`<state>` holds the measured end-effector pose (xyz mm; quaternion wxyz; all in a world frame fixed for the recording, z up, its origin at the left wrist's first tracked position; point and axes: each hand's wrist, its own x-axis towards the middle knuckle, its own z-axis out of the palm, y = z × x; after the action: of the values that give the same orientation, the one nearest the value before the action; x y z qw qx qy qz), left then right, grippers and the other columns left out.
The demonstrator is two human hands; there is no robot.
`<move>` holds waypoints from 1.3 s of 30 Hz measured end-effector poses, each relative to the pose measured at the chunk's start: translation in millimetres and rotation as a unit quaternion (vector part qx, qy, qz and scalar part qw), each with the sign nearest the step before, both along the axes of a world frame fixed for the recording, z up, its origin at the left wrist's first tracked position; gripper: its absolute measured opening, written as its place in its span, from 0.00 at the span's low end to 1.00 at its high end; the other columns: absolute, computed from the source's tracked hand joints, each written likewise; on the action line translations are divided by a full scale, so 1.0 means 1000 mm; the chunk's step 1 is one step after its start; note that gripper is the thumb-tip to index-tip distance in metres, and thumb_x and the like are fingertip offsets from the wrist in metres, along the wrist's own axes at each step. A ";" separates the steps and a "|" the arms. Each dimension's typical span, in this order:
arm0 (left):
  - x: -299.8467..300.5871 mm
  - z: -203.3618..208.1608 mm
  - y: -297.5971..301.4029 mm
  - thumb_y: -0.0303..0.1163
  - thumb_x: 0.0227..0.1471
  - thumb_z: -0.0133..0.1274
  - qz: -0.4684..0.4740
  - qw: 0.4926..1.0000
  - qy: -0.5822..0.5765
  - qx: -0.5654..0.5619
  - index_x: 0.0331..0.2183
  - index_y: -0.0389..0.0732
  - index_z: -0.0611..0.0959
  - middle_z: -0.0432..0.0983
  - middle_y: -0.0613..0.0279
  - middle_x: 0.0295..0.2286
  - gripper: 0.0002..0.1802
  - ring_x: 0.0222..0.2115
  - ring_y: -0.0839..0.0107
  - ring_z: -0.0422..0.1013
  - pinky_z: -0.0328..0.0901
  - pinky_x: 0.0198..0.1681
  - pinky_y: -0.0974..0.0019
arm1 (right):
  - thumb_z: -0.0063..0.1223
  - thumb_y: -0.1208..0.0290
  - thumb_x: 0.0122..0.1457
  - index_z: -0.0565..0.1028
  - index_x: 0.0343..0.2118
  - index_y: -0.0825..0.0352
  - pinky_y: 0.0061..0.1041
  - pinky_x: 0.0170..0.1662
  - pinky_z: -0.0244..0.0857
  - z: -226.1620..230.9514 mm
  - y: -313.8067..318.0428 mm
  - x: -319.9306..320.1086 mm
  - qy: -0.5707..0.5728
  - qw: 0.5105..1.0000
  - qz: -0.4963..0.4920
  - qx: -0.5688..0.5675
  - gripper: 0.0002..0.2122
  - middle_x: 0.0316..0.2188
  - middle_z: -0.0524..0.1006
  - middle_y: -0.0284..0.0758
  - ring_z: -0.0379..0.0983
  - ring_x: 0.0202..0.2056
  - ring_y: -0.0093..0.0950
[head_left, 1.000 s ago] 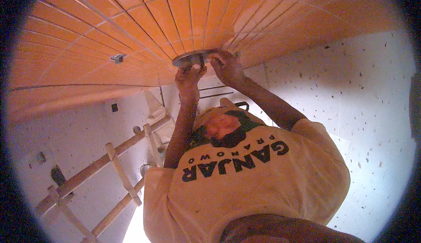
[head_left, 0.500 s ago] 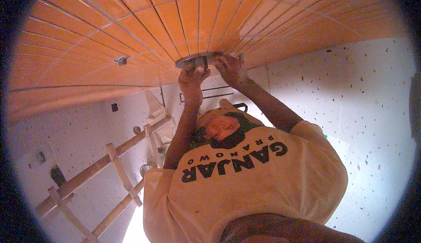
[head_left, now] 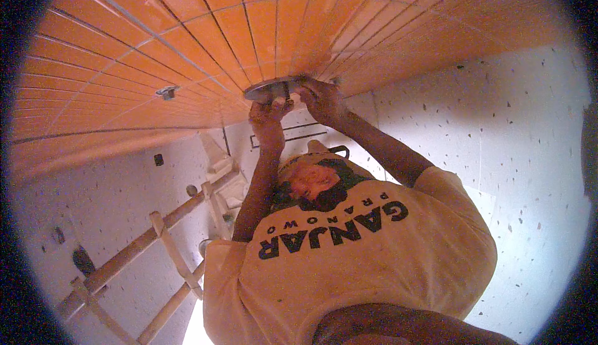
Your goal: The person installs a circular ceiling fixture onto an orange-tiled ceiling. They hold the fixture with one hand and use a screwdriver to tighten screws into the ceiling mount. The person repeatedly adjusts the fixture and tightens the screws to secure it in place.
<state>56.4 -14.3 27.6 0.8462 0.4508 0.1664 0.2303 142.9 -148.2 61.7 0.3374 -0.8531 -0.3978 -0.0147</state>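
Observation:
A round, shiny metal plate [head_left: 258, 91] with a fitting standing out of its middle lies against the orange tiled wall [head_left: 224, 30]. My left hand [head_left: 268, 124] is closed at the plate's lower edge, its thumb and fingers beside the central fitting. At the plate's right edge, my right hand [head_left: 322, 102] has its fingers bent over the rim, pressing or gripping there. Both arms reach up in front of my light shirt [head_left: 374, 270]. Finer parts of the fitting are hidden by my fingers.
A small metal fitting [head_left: 167, 93] juts from the tiles to the left. Lower left stands a wooden ladder [head_left: 134, 245] near the pale, speckled surface [head_left: 448, 114], which has a dark square opening [head_left: 159, 159]. Pale angular objects [head_left: 218, 161] lie beyond the ladder.
The view has shifted a little, so the wall and plate sit slightly further left. Both hands stay on the plate, with only slight finger movement.

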 end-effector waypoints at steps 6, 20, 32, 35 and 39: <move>0.000 0.001 -0.002 0.29 0.50 0.56 0.007 1.000 -0.027 0.013 0.40 0.35 0.74 0.74 0.58 0.37 0.15 0.34 0.68 0.74 0.74 0.37 0.64 | 0.45 0.64 0.61 0.73 0.35 0.65 0.35 0.31 0.69 0.012 0.004 -0.002 0.109 0.993 -0.035 0.018 0.10 0.22 0.77 0.37 0.76 0.25 0.36; 0.001 0.007 -0.008 0.32 0.48 0.60 0.003 0.999 -0.035 -0.030 0.41 0.35 0.74 0.73 0.57 0.37 0.19 0.36 0.67 0.73 0.73 0.40 0.62 | 0.46 0.66 0.59 0.72 0.34 0.66 0.45 0.29 0.67 -0.011 -0.001 0.008 -0.055 0.996 -0.065 -0.039 0.08 0.25 0.75 0.44 0.74 0.27 0.46; 0.001 -0.001 -0.003 0.33 0.47 0.61 0.009 1.000 -0.025 -0.011 0.40 0.34 0.74 0.73 0.57 0.37 0.20 0.35 0.66 0.73 0.73 0.39 0.62 | 0.40 0.58 0.62 0.73 0.35 0.66 0.46 0.31 0.66 -0.006 0.004 0.003 -0.011 0.999 -0.039 0.021 0.15 0.26 0.76 0.46 0.74 0.28 0.48; 0.002 0.004 -0.005 0.33 0.47 0.61 0.009 0.999 -0.037 -0.006 0.40 0.35 0.74 0.74 0.58 0.37 0.20 0.35 0.67 0.73 0.73 0.39 0.63 | 0.40 0.58 0.62 0.73 0.38 0.65 0.47 0.31 0.66 -0.008 0.004 0.000 0.028 0.994 -0.089 -0.056 0.15 0.25 0.76 0.47 0.73 0.27 0.48; 0.003 0.000 -0.005 0.33 0.46 0.62 0.015 0.999 -0.046 -0.015 0.40 0.37 0.74 0.74 0.59 0.36 0.20 0.34 0.68 0.73 0.73 0.39 0.64 | 0.40 0.59 0.62 0.72 0.39 0.66 0.46 0.30 0.67 -0.017 0.005 -0.001 0.018 0.998 -0.051 -0.015 0.15 0.24 0.75 0.48 0.73 0.26 0.48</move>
<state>59.8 -18.9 27.7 0.8563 0.4242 0.1370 0.2607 142.2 -143.1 45.2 0.3304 -0.8773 -0.3479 -0.0108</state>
